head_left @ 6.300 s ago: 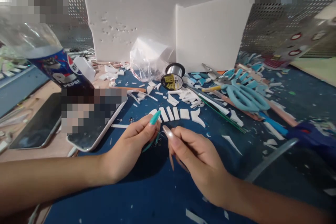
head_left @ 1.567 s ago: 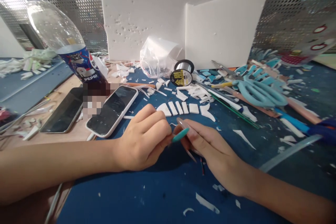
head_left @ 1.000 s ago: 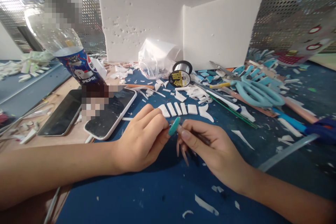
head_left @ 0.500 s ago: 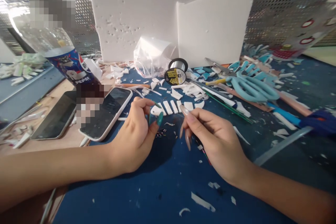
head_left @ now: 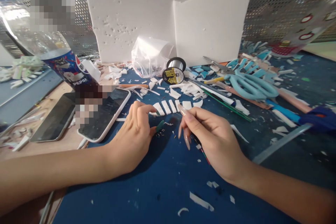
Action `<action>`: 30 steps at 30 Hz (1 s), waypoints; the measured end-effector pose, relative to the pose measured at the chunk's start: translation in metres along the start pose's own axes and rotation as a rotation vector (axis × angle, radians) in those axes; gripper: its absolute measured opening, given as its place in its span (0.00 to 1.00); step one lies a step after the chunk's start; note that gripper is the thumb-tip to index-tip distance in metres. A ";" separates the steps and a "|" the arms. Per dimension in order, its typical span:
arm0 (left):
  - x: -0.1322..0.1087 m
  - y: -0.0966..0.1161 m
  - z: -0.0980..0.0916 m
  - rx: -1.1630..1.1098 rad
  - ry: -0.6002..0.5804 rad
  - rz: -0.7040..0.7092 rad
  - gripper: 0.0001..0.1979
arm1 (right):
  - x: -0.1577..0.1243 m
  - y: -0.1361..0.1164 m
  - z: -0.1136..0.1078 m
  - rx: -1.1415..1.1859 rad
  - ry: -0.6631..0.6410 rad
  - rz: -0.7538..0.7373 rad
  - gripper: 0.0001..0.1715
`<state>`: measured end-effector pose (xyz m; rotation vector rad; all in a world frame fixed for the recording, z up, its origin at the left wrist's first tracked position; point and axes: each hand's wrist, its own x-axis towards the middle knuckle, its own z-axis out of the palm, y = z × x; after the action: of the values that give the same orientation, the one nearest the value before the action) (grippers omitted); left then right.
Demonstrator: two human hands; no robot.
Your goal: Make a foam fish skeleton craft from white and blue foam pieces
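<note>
A curved row of several small white cut pieces [head_left: 166, 107] lies on the blue mat [head_left: 126, 196]. Beside the row's left end is my left hand [head_left: 138, 129], palm turned down, with a gap between thumb and index finger and nothing seen between them. Tiny slivers [head_left: 161, 133] are scattered by its thumb. My right hand [head_left: 207, 129] is closed in a pinch of thumb and index fingertips just in front of the row. Whatever those fingertips hold is too small to make out. Under that hand lies a thin dark and red object [head_left: 205, 154], partly covered.
Behind the row stand a spool of clear line [head_left: 175, 70], a plastic bag [head_left: 149, 56] and a white foam board [head_left: 131, 10]. Blue-handled scissors [head_left: 252, 85] and white scraps lie right. Two phones [head_left: 105, 115] [head_left: 54, 119] and a Pepsi bottle [head_left: 70, 66] are left.
My left hand has turned palm-down, its fingers dropping closer to the mat. My right hand keeps its pinch in nearly the same place. The whole view has shifted slightly.
</note>
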<state>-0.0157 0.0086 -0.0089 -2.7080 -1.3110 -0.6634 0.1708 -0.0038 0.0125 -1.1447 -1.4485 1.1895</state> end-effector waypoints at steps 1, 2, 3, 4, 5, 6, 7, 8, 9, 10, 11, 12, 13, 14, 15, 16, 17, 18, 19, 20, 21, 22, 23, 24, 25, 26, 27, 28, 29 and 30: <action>0.001 0.000 -0.002 0.030 0.012 0.013 0.11 | 0.000 0.000 0.000 -0.004 -0.004 0.005 0.20; 0.002 0.000 -0.005 0.076 0.026 0.038 0.10 | 0.000 0.000 0.000 -0.010 -0.007 0.008 0.21; 0.003 0.001 -0.009 0.137 0.036 0.072 0.08 | 0.001 -0.001 0.000 -0.017 -0.009 0.012 0.21; 0.004 0.003 -0.012 0.203 0.036 0.114 0.07 | 0.001 -0.001 0.000 -0.025 -0.009 0.016 0.21; 0.004 0.005 -0.016 0.266 0.025 0.161 0.06 | 0.001 -0.001 0.000 -0.032 -0.009 0.022 0.21; 0.004 0.007 -0.018 0.318 0.006 0.201 0.06 | 0.002 -0.001 0.000 -0.035 -0.009 0.028 0.21; 0.004 0.009 -0.020 0.354 -0.018 0.230 0.07 | 0.002 -0.002 0.000 -0.034 -0.010 0.033 0.21; 0.004 0.011 -0.021 0.377 -0.042 0.242 0.08 | 0.003 -0.002 0.000 -0.030 -0.012 0.037 0.21; 0.003 0.013 -0.022 0.390 -0.070 0.245 0.09 | 0.003 -0.002 0.000 -0.024 -0.015 0.040 0.21; 0.003 0.014 -0.021 0.395 -0.100 0.243 0.09 | 0.003 -0.002 0.001 -0.017 -0.015 0.038 0.21; 0.003 0.014 -0.020 0.397 -0.133 0.238 0.09 | 0.003 -0.002 0.001 -0.012 -0.017 0.035 0.21; 0.003 0.014 -0.020 0.394 -0.165 0.239 0.07 | 0.003 -0.002 0.001 -0.008 -0.016 0.028 0.21; 0.003 0.013 -0.019 0.386 -0.196 0.251 0.06 | 0.003 -0.002 0.001 -0.006 -0.015 0.024 0.21; 0.004 0.012 -0.019 0.377 -0.222 0.269 0.04 | 0.003 -0.002 0.001 -0.004 -0.015 0.021 0.21; 0.004 0.011 -0.019 0.367 -0.242 0.294 0.04 | 0.003 -0.001 0.001 -0.003 -0.016 0.020 0.21; 0.005 0.011 -0.020 0.357 -0.254 0.319 0.04 | 0.002 -0.001 0.001 -0.004 -0.016 0.022 0.21; 0.006 0.011 -0.021 0.348 -0.262 0.339 0.04 | 0.002 -0.001 0.001 -0.005 -0.015 0.027 0.20; 0.007 0.011 -0.022 0.340 -0.267 0.351 0.04 | 0.002 -0.001 0.001 -0.006 -0.014 0.032 0.20; 0.007 0.011 -0.023 0.328 -0.276 0.355 0.04 | 0.002 -0.001 0.001 -0.005 -0.016 0.035 0.20; 0.008 0.011 -0.024 0.314 -0.292 0.356 0.05 | 0.002 -0.001 0.001 -0.003 -0.018 0.037 0.20; 0.008 0.011 -0.024 0.294 -0.313 0.357 0.05 | 0.002 -0.001 0.001 -0.001 -0.020 0.038 0.20; 0.008 0.011 -0.024 0.272 -0.336 0.356 0.05 | 0.002 -0.001 0.001 0.000 -0.022 0.039 0.20; 0.008 0.011 -0.024 0.249 -0.352 0.351 0.05 | 0.002 -0.001 0.001 -0.002 -0.023 0.039 0.20; 0.008 0.011 -0.023 0.226 -0.350 0.340 0.04 | 0.002 0.000 0.001 -0.006 -0.021 0.038 0.20; 0.008 0.010 -0.022 0.201 -0.327 0.319 0.05 | 0.001 0.000 0.000 -0.010 -0.017 0.037 0.20; 0.008 0.010 -0.021 0.164 -0.285 0.288 0.07 | 0.001 0.000 0.000 -0.014 -0.013 0.035 0.20; 0.008 0.010 -0.020 0.102 -0.233 0.247 0.09 | 0.001 0.000 0.000 -0.017 -0.012 0.031 0.20; 0.008 0.011 -0.019 0.009 -0.181 0.193 0.11 | 0.000 0.000 0.000 -0.018 -0.012 0.023 0.20; 0.007 0.012 -0.018 -0.114 -0.145 0.122 0.12 | 0.000 0.000 -0.001 -0.019 -0.016 0.014 0.20; 0.007 0.013 -0.017 -0.263 -0.133 0.036 0.12 | -0.001 0.000 -0.001 -0.023 -0.027 0.002 0.20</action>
<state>-0.0082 0.0017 0.0115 -3.0263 -1.2797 -0.7092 0.1721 -0.0050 0.0129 -1.1499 -1.4850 1.1963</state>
